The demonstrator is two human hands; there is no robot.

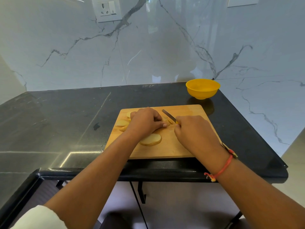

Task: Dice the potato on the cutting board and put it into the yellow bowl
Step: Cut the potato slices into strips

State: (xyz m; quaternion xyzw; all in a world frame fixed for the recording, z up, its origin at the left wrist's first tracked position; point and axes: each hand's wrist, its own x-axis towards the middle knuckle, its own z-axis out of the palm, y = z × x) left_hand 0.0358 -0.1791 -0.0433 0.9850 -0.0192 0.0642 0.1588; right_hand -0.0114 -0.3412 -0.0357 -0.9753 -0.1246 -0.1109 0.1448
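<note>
A wooden cutting board (184, 146) lies on the black counter. Several potato slices lie on it: one large slice (151, 140) near the front, others (122, 123) at the left. My left hand (145, 120) curls over a potato piece (165, 120) in the board's middle and holds it down. My right hand (194, 133) grips a knife by its yellow handle; the blade (168, 115) points away to the left and sits against that piece. The yellow bowl (202, 88) stands behind the board at the right, and it looks empty.
The black counter (66, 116) stretches left of the board, with a small dark mark (96, 126) on it. Marble walls close in behind and at the right. A wall socket (107, 9) is high on the back wall. The counter's front edge (115, 172) is just below the board.
</note>
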